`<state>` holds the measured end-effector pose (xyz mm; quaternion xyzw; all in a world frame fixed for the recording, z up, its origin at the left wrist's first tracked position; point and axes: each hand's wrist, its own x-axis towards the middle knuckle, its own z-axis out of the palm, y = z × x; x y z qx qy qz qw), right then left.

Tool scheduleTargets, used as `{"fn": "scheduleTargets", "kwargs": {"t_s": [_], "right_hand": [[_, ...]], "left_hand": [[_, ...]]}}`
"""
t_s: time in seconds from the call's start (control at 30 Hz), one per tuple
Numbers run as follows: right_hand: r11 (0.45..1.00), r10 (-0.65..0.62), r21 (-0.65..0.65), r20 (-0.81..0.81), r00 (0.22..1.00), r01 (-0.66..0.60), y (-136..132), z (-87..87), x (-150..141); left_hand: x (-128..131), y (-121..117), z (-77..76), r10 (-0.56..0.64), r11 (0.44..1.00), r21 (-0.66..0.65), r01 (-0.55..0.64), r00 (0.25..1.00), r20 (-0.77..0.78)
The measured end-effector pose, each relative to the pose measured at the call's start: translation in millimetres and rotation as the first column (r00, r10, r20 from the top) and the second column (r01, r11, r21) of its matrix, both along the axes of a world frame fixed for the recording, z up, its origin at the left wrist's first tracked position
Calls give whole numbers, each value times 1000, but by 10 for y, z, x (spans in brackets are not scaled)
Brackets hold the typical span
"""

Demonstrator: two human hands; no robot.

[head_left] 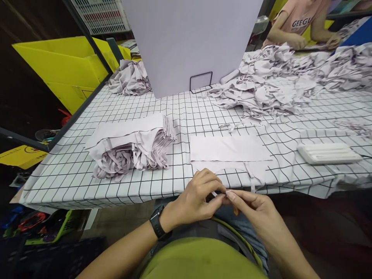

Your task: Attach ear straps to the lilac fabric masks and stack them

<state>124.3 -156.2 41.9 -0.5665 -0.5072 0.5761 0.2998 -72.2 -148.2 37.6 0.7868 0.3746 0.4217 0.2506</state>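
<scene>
Just off the table's front edge, my left hand (200, 195) and my right hand (254, 207) meet fingertip to fingertip. Both are closed in a pinch on a thin pale strap (214, 193), mostly hidden by the fingers. A small orange piece (236, 210) shows below my right fingers; its kind is hidden. Beyond the hands a pale lilac garment piece (226, 149) lies flat, with a strap (250, 172) hanging toward the edge. To the left sits a folded stack of similar pieces (130, 133), their straps bunched at the front.
A large pale board (192, 42) stands at the back beside a black wire bookend (201, 82). Loose fabric heaps (261, 89) cover the back right. A white plastic case (328, 154) lies at right. Yellow bins (64, 66) stand left. Another person's hands (296, 41) work at far right.
</scene>
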Motion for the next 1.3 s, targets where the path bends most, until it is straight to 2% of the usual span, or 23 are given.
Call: {"fn": "scheduleTargets", "kwargs": {"t_s": [0.17, 0.3, 0.37, 0.5, 0.6, 0.7, 0.8, 0.87, 0.93, 1.1, 1.3], "right_hand": [[984, 78, 150, 103, 992, -93, 87, -22, -20], [962, 36, 262, 166, 985, -80, 170, -40, -48], [962, 23, 265, 144, 989, -61, 205, -35, -78], [995, -39, 98, 97, 995, 30, 270, -24, -151], [992, -122, -26, 78, 989, 125, 356, -36, -186], [976, -174, -131, 28, 984, 176, 487, -49, -206], [956, -206, -221, -30, 978, 195, 627, -37, -237], [934, -239, -288, -58, 969, 213, 704, -17, -270], [907, -279, -351, -85, 956, 233, 766, 5, -310], [853, -374, -432, -118, 920, 292, 908, 26, -407], [810, -461, -451, -96, 882, 374, 1054, 11, -488]], "left_hand": [[-10, 48, -2, 36, 999, -38, -36, 999, -7], [-48, 104, 24, 33, 988, -150, -30, 999, 17], [-74, 141, 30, 25, 980, -198, -23, 1000, 9], [-137, 268, 9, 31, 972, -232, -34, 999, -19], [-164, 437, -52, 81, 979, -168, -112, 980, -184], [-141, 629, -138, 100, 985, -83, -151, 892, -440], [-80, 776, -217, 122, 983, -46, -178, 818, -562], [-42, 833, -261, 146, 978, -39, -203, 810, -568], [-19, 864, -298, 162, 973, -57, -224, 836, -524], [-13, 885, -351, 212, 952, -153, -267, 930, -300], [-15, 881, -383, 219, 968, -70, -242, 945, -242]]}}
